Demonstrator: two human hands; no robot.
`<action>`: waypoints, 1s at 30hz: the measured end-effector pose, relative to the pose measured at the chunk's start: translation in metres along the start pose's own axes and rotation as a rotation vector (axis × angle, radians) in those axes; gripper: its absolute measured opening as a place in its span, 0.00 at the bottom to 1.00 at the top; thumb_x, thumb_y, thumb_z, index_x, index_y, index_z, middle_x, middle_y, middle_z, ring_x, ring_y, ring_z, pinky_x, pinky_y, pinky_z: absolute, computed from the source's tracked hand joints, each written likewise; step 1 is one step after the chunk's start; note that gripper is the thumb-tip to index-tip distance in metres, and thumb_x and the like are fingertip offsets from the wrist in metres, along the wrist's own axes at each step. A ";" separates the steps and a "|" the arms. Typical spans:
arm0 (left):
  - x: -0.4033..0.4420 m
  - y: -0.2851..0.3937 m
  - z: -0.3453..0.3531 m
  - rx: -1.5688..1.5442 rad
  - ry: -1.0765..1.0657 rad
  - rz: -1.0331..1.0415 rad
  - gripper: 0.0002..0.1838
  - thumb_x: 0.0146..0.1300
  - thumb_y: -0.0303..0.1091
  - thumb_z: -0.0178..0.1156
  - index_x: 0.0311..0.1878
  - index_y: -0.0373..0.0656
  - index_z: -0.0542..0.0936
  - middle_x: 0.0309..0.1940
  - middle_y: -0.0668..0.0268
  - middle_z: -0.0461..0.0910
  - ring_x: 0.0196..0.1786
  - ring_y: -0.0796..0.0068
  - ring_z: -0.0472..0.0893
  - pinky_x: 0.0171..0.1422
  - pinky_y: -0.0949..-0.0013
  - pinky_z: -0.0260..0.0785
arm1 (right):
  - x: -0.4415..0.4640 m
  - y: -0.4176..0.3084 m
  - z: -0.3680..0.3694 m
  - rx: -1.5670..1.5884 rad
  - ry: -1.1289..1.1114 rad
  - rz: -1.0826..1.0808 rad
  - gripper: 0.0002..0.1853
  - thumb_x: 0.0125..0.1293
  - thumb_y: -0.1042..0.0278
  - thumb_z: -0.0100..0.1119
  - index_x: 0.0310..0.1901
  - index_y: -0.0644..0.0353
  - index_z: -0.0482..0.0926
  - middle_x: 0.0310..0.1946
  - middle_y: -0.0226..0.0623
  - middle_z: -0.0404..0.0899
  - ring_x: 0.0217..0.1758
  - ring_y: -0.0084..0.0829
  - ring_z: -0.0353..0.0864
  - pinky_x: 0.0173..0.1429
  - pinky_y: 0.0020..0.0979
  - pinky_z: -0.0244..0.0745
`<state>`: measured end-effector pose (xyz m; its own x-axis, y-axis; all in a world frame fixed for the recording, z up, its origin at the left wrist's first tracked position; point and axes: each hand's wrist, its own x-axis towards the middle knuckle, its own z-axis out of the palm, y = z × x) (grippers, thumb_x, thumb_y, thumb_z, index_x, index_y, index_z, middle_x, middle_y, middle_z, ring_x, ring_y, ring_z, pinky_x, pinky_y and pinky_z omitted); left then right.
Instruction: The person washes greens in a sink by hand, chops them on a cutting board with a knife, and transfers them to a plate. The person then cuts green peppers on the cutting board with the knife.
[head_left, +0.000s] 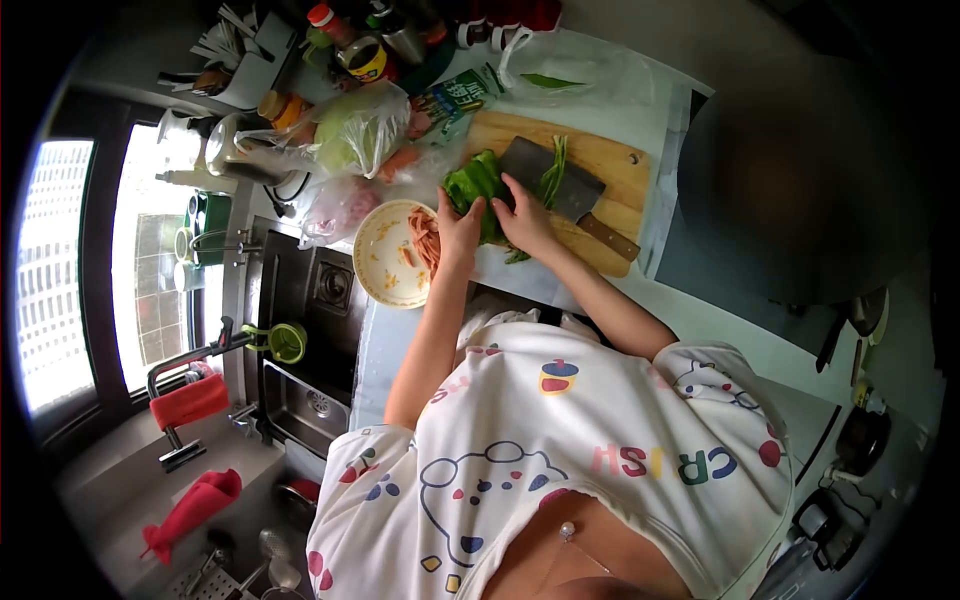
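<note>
A bunch of green leafy vegetable [478, 180] is held between my two hands at the left edge of the wooden cutting board [625, 190]. My left hand [459, 228] grips its left side, beside the plate, with thumb and fingers against the leaves. On the right side, my right hand [524, 215] has its fingers on the leaves. A cleaver [560, 180] lies flat on the board with green stalks [553, 172] on its blade. The patterned plate [380, 262] left of my hands has pinkish sliced strips [425, 240] on it.
Plastic bags of food [360, 130] and bottles [370, 60] stand at the back left. A sink [325, 300] with a green cup [287, 343] is at the left. At the right is a large dark round shape [800, 180], blurred.
</note>
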<state>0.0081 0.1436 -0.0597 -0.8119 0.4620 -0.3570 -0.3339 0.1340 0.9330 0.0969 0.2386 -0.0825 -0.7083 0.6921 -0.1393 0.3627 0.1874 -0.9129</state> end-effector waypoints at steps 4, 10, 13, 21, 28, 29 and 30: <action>0.009 -0.003 -0.001 0.091 -0.079 0.088 0.30 0.64 0.25 0.66 0.68 0.34 0.67 0.52 0.58 0.82 0.49 0.71 0.82 0.51 0.70 0.75 | 0.006 0.012 0.007 -0.032 0.046 -0.081 0.30 0.68 0.60 0.61 0.69 0.64 0.68 0.57 0.58 0.78 0.57 0.59 0.79 0.59 0.48 0.76; 0.010 -0.004 -0.002 0.031 -0.143 0.114 0.27 0.63 0.22 0.66 0.65 0.32 0.71 0.51 0.58 0.83 0.49 0.73 0.82 0.53 0.71 0.74 | 0.010 0.017 0.008 -0.043 0.098 -0.099 0.31 0.64 0.63 0.64 0.67 0.65 0.70 0.54 0.59 0.79 0.55 0.58 0.80 0.57 0.47 0.77; 0.022 0.005 -0.001 0.009 -0.230 0.110 0.26 0.62 0.21 0.66 0.64 0.30 0.72 0.52 0.58 0.83 0.51 0.72 0.81 0.54 0.71 0.74 | 0.019 0.014 0.007 0.007 0.143 -0.058 0.31 0.63 0.63 0.65 0.66 0.65 0.70 0.52 0.59 0.81 0.53 0.57 0.81 0.56 0.46 0.79; 0.137 0.040 0.016 0.601 -0.372 0.436 0.35 0.54 0.27 0.71 0.67 0.34 0.73 0.52 0.52 0.84 0.55 0.62 0.84 0.58 0.65 0.74 | 0.090 0.000 0.007 0.162 0.265 0.017 0.25 0.64 0.62 0.65 0.59 0.66 0.75 0.39 0.54 0.85 0.43 0.53 0.85 0.47 0.46 0.79; 0.195 0.052 0.023 0.730 -0.511 0.384 0.37 0.56 0.30 0.72 0.70 0.34 0.71 0.57 0.50 0.82 0.57 0.63 0.82 0.60 0.66 0.73 | 0.123 -0.006 0.002 0.092 0.317 0.017 0.18 0.64 0.65 0.63 0.52 0.66 0.80 0.40 0.53 0.85 0.45 0.54 0.84 0.48 0.45 0.78; 0.198 0.048 0.021 0.748 -0.531 0.385 0.37 0.58 0.29 0.71 0.71 0.34 0.70 0.58 0.52 0.82 0.57 0.67 0.81 0.61 0.68 0.73 | 0.120 -0.008 0.000 0.034 0.336 -0.008 0.17 0.64 0.66 0.63 0.52 0.66 0.80 0.40 0.53 0.85 0.45 0.54 0.84 0.48 0.45 0.78; 0.200 0.045 0.021 0.765 -0.550 0.386 0.37 0.60 0.29 0.71 0.72 0.34 0.69 0.60 0.53 0.81 0.58 0.70 0.80 0.61 0.69 0.73 | 0.121 -0.003 0.000 -0.009 0.356 -0.040 0.18 0.64 0.66 0.64 0.52 0.66 0.80 0.40 0.53 0.85 0.45 0.54 0.84 0.48 0.45 0.78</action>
<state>-0.1593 0.2602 -0.0885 -0.4020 0.9056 -0.1354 0.4564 0.3264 0.8277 0.0098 0.3216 -0.0966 -0.4671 0.8833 0.0404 0.3450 0.2242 -0.9114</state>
